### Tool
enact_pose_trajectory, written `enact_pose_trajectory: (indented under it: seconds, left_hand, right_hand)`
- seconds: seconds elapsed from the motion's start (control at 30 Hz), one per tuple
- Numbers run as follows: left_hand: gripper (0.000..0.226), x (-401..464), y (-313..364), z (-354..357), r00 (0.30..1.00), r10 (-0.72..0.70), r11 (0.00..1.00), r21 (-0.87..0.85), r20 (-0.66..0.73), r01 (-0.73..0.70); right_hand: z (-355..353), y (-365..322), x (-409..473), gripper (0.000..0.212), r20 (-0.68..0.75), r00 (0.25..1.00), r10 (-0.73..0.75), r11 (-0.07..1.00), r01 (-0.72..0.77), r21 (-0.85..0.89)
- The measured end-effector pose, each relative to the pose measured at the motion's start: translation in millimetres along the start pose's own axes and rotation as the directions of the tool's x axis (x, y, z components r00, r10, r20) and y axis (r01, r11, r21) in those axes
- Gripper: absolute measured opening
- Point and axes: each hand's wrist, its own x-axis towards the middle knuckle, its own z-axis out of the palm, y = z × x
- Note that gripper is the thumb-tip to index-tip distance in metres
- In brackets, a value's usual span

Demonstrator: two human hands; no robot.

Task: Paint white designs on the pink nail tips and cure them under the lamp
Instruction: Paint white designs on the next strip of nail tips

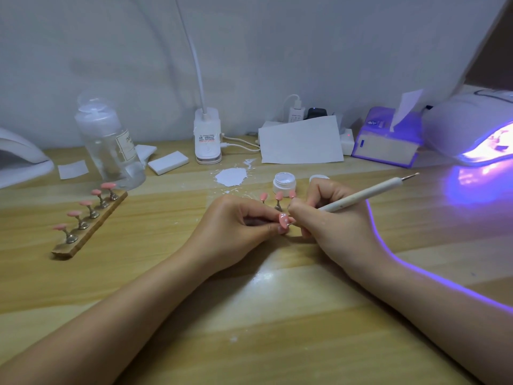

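Soft, dim room light; violet glow spills from the lamp (pixel 472 134) onto the table (pixel 249 315) beside it, rimming the right forearm. Edges bend, slightly blurred.

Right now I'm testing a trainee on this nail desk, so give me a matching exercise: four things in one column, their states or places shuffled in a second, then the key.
Things
1. pink nail tip with white dots
2. small white jar of paint
3. white dome curing lamp
4. long wooden holder strip

States or places
A. lit, glowing violet, far right
B. at the left, carrying five pink tips on stands
C. open, behind the hands
D. held between the left hand fingers, white dotting pen at it

Pairs: 1-D, 2-C, 3-A, 4-B
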Motion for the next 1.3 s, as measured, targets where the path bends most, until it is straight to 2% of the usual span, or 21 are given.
enact_pose_trajectory:
  seconds: [1.3]
  left_hand:
    - [0.019, 0.7, -1.9, 0.1, 1.000, 0.001, 1.000, 0.017, -0.004, -0.001]
  right_hand:
    - [0.4, 0.0, 1.7, 0.039, 0.008, 1.000, 0.006, 1.000, -0.005, -0.021]
